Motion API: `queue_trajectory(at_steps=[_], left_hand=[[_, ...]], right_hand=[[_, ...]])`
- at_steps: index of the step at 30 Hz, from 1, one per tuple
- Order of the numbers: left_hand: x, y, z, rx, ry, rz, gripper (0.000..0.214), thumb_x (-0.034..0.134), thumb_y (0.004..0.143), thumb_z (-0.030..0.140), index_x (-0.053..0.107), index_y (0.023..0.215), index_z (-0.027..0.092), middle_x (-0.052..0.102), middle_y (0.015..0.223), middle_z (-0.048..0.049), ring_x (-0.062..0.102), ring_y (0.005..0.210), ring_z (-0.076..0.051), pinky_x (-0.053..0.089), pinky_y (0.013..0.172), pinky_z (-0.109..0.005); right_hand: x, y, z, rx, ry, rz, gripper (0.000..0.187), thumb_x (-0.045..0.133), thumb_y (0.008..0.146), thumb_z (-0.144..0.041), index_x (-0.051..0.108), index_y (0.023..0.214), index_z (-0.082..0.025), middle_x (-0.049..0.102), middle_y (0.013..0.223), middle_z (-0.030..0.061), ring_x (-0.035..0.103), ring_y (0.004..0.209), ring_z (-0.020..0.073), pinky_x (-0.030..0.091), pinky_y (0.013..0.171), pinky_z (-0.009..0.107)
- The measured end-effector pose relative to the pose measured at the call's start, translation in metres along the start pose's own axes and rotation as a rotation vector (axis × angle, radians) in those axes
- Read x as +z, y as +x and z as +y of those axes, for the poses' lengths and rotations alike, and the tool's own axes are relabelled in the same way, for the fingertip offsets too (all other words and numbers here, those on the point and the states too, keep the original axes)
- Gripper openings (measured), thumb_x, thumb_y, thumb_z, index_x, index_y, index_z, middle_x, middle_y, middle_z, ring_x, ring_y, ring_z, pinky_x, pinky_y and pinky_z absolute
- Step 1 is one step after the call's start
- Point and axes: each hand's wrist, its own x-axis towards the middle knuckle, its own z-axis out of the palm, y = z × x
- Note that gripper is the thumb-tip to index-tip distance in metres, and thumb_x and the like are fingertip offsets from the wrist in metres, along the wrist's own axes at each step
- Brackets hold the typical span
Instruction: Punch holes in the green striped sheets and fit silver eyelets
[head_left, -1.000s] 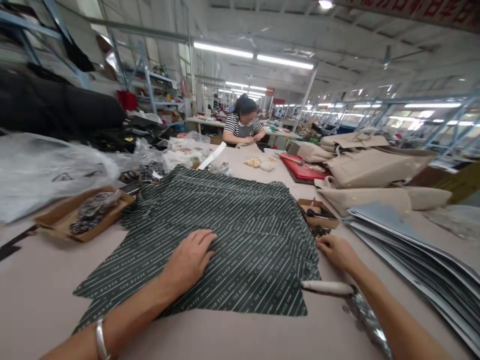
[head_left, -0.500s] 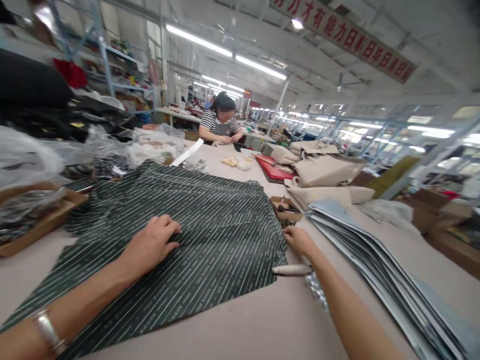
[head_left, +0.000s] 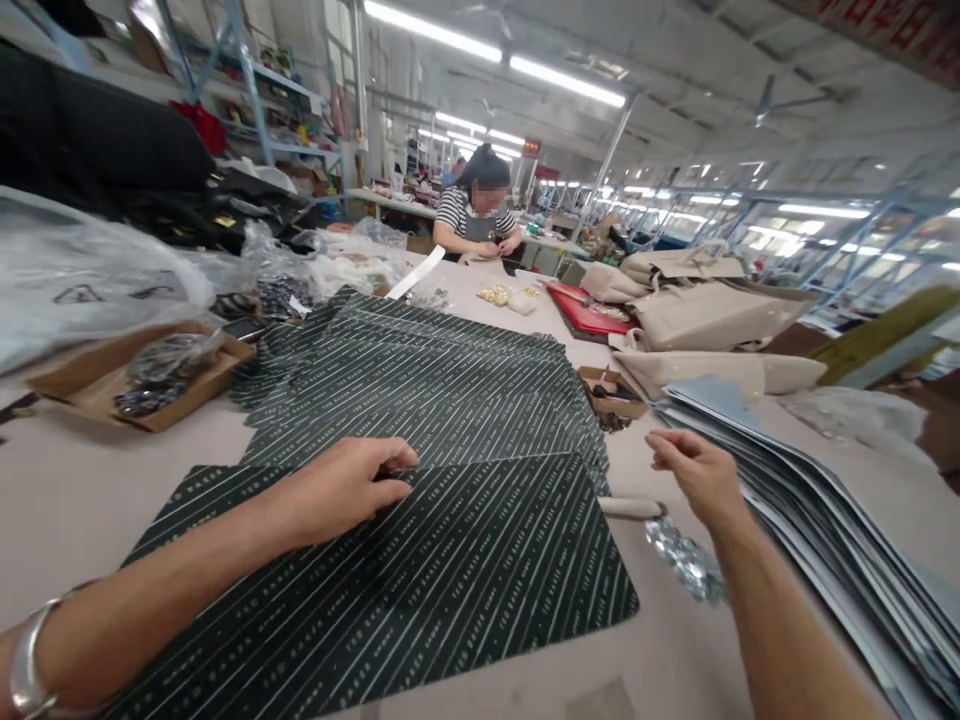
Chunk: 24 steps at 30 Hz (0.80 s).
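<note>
My left hand [head_left: 356, 490] rests on the dark green striped, lettered sheet [head_left: 480, 560], near its far edge. Its fingers are curled, with the thumb apart from them. This sheet lies flat, overlapping other sheets of the same pattern [head_left: 450, 385] behind it. Off the sheet to the right, my right hand [head_left: 697, 475] hovers over the table with thumb and fingertips together; nothing shows between them. Below and left of it lie a pale-handled tool [head_left: 630, 508] and a crinkled silvery strip [head_left: 686, 565], both partly beside my right forearm.
A stack of grey-blue panels [head_left: 810, 520] stands at the right. Beige bags [head_left: 712, 310] and a red flat piece [head_left: 589, 312] lie behind. Small cardboard trays stand at left [head_left: 82, 390] and centre right [head_left: 634, 408]. A co-worker [head_left: 476, 215] sits across the table.
The front sheet has shifted toward me and to the right, exposing more of the sheets behind. My right hand has moved right, off the sheet's edge. The camera view has turned left.
</note>
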Motion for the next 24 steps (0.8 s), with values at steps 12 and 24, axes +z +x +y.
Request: queue_trajectory(at_steps=[12,24], left_hand=[[0.049,0.007,0.017,-0.099,-0.290,-0.546,0.030,0.062,0.063,0.042,0.063,0.080,0.018,0.052,0.067,0.0023,0.046,0.057,-0.013,0.035,0.051,-0.022],[0.055,0.003,0.010,-0.037,-0.441,-0.636,0.033,0.064,0.069,0.040,0.071,0.091,0.016,0.058,0.073,0.0023,0.047,0.064,-0.013,0.032,0.058,-0.024]], right_hand=[[0.086,-0.173,-0.126,0.223,0.713,-0.547,0.019,0.076,0.080,-0.036,0.071,0.084,-0.019,0.075,0.071,0.0018,0.070,0.064,0.0148,0.058,0.064,0.026],[0.111,-0.190,-0.125,0.278,0.641,-0.639,0.013,0.073,0.080,-0.031,0.074,0.081,-0.018,0.070,0.065,-0.0007,0.063,0.058,0.0109,0.052,0.058,0.021]])
